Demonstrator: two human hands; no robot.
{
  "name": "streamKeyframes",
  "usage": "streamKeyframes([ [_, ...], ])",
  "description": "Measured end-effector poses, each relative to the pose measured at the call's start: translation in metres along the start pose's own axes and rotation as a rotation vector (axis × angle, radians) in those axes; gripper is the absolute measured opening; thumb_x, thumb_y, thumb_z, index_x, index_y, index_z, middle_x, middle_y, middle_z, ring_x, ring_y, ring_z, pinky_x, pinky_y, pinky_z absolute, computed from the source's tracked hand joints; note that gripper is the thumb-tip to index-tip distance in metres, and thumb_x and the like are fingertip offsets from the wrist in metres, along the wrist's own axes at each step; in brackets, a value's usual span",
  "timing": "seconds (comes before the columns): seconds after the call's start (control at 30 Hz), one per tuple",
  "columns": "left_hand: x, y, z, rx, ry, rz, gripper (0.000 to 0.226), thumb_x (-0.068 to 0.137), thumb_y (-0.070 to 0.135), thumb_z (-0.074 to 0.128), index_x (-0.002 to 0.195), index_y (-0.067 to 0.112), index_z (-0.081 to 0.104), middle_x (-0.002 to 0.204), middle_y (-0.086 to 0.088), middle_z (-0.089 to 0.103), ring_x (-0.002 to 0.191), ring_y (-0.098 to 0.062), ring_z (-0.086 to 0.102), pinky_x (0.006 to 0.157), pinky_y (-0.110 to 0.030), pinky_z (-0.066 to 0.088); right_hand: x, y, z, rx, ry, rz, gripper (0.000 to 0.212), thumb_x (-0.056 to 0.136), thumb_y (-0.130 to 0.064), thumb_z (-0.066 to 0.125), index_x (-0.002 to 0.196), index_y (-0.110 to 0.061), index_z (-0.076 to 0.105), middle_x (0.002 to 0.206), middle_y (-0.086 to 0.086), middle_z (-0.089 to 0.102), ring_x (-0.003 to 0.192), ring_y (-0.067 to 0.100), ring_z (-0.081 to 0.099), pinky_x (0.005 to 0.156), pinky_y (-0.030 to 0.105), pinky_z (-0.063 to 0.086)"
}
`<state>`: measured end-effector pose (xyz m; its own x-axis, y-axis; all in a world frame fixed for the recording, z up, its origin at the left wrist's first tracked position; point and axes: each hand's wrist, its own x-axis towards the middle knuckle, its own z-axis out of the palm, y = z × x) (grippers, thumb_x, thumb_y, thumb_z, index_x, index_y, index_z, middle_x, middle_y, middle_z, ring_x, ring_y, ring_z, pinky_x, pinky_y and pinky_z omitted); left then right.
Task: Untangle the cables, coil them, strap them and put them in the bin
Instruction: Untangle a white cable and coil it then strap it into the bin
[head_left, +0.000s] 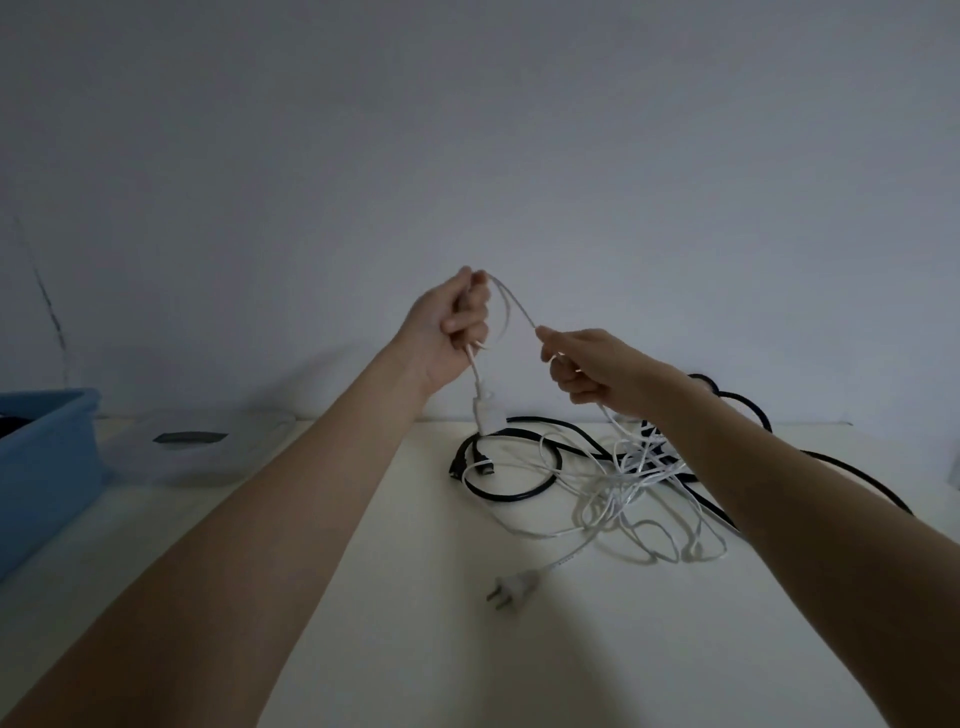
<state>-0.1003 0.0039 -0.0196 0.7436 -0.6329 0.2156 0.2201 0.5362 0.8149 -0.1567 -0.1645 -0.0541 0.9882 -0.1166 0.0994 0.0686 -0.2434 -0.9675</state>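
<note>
A white cable (623, 499) lies in a loose tangle on the pale table (415, 649), its two-pin plug (511, 587) lying free near the front. A thicker black cable (524, 493) loops under and behind it. My left hand (452, 332) is raised above the table and grips the white cable near one end; a white connector (485, 413) dangles below the fist. A short arc of cable runs from that hand to my right hand (592, 371), which pinches the same cable; from there it drops into the tangle.
A blue plastic bin (47, 457) stands at the left edge of the table. Beside it lies a clear plastic lid or tray (192, 452) with a dark patch. A plain wall runs right behind the table.
</note>
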Motion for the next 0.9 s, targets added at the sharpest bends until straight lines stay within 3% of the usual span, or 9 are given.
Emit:
streamKeyframes([
  [0.17,-0.002,0.020,-0.019,-0.066,0.086,0.012,0.032,0.104,0.020,0.028,0.082,0.007,0.048,0.047,0.004,0.056,0.023,-0.004,0.033,0.025,-0.018,0.023,-0.006,0.025,-0.026,-0.030,0.142,-0.054,0.025,0.096,-0.022,0.051,0.080,-0.007,0.064,0.056,-0.002,0.038,0.051,0.011,0.027,0.043,0.016,0.028],
  [0.27,-0.004,0.013,-0.016,-0.087,0.130,0.006,0.031,0.104,0.021,0.028,0.095,0.002,0.051,0.066,-0.006,0.070,0.034,-0.001,0.051,0.025,-0.016,0.023,0.000,0.021,-0.015,-0.495,0.226,-0.108,0.025,0.095,-0.019,0.052,0.085,-0.006,0.070,0.060,0.001,0.045,0.048,0.012,0.032,0.039,0.013,0.027],
  [0.33,-0.005,0.005,-0.008,-0.147,0.111,-0.018,0.031,0.104,0.022,0.028,0.112,0.000,0.047,0.082,-0.014,0.072,0.054,-0.012,0.068,0.025,-0.013,0.025,0.004,0.015,0.005,-0.829,0.271,-0.175,0.023,0.094,-0.022,0.053,0.093,-0.008,0.072,0.068,0.003,0.055,0.056,0.016,0.047,0.050,0.019,0.036],
  [0.4,-0.003,-0.002,-0.002,-0.155,0.111,-0.029,0.032,0.102,0.020,0.033,0.128,0.002,0.040,0.099,-0.022,0.068,0.069,-0.028,0.072,0.034,-0.011,0.041,0.004,0.008,0.024,-1.033,0.296,-0.233,0.024,0.095,-0.023,0.050,0.101,-0.009,0.069,0.087,0.009,0.062,0.079,0.027,0.059,0.065,0.027,0.040],
  [0.5,0.004,-0.010,-0.002,-0.104,0.189,-0.070,0.043,0.100,0.020,0.045,0.141,0.013,0.032,0.135,-0.026,0.046,0.075,-0.044,0.068,0.055,-0.036,0.059,-0.001,0.000,0.043,-1.196,0.205,-0.331,0.023,0.095,-0.019,0.048,0.107,-0.004,0.060,0.104,0.015,0.063,0.095,0.033,0.060,0.076,0.036,0.046],
  [0.67,0.002,-0.020,-0.006,0.159,0.223,-0.061,0.044,0.103,0.028,0.034,0.146,0.032,0.024,0.145,-0.012,0.034,0.115,-0.051,0.050,0.064,-0.048,0.056,-0.011,-0.011,0.041,-1.167,-0.051,-0.355,0.019,0.087,-0.009,0.051,0.094,-0.005,0.069,0.091,0.003,0.066,0.085,0.022,0.059,0.073,0.024,0.042],
  [0.73,0.001,-0.022,-0.009,0.317,0.204,-0.094,0.047,0.104,0.029,0.028,0.147,0.041,0.014,0.144,-0.008,0.034,0.101,-0.044,0.059,0.060,-0.042,0.051,-0.016,-0.016,0.034,-1.074,-0.141,-0.357,0.024,0.090,-0.012,0.055,0.105,-0.015,0.072,0.094,0.004,0.070,0.078,0.013,0.058,0.067,0.014,0.038],
  [0.8,0.001,-0.025,-0.014,0.462,0.151,-0.188,0.046,0.104,0.030,0.030,0.146,0.043,0.015,0.134,-0.009,0.043,0.074,-0.030,0.061,0.062,-0.039,0.049,-0.020,-0.021,0.028,-1.033,-0.213,-0.368,0.021,0.091,-0.017,0.058,0.108,-0.018,0.071,0.073,-0.014,0.070,0.057,-0.003,0.051,0.056,0.005,0.034],
  [0.9,-0.004,-0.027,-0.012,0.594,-0.072,-0.360,0.030,0.102,0.035,0.035,0.130,0.025,0.041,0.106,-0.014,0.061,0.073,-0.030,0.066,0.074,-0.038,0.058,-0.017,-0.028,0.021,-0.991,-0.154,-0.356,0.016,0.083,-0.027,0.069,0.073,-0.015,0.072,0.039,-0.011,0.045,0.038,-0.001,0.039,0.045,0.012,0.029],
])
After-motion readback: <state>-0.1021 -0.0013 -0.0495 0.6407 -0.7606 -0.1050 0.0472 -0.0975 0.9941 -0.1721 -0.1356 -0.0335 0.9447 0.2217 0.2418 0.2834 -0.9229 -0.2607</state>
